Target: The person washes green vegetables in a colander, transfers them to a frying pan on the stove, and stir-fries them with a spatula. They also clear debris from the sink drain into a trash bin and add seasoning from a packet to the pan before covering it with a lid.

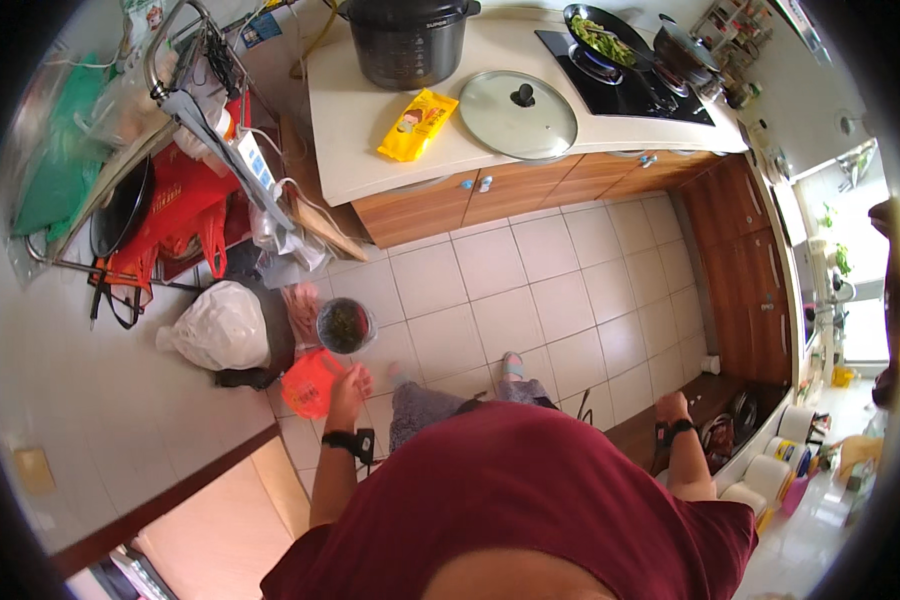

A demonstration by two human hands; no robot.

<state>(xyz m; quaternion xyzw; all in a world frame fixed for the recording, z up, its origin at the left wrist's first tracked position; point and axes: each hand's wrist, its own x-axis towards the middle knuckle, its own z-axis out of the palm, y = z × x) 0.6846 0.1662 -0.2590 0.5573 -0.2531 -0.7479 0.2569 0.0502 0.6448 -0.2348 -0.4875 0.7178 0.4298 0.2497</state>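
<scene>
My left hand (355, 382) is at the lower left, fingers apart, beside a red plastic bag (311, 382) on the floor; it seems to hold nothing. Just above it stands a round container (343, 325) with dark green contents. At the right, my right hand (673, 407) is curled near a dark wooden surface; whether it grips anything does not show. Ahead, a glass pan lid (518, 115) and a yellow packet (418, 125) lie on the counter (345, 169). A wok (609, 37) with green vegetables sits on the gas hob (630, 96).
A black cooker (408, 45) stands on the counter, and a lidded pot (684, 51) on the hob. To the left are a metal rack (225, 142) hung with bags and a white bag (221, 326). Wooden cabinets (742, 262) line the right side of the tiled floor (495, 270).
</scene>
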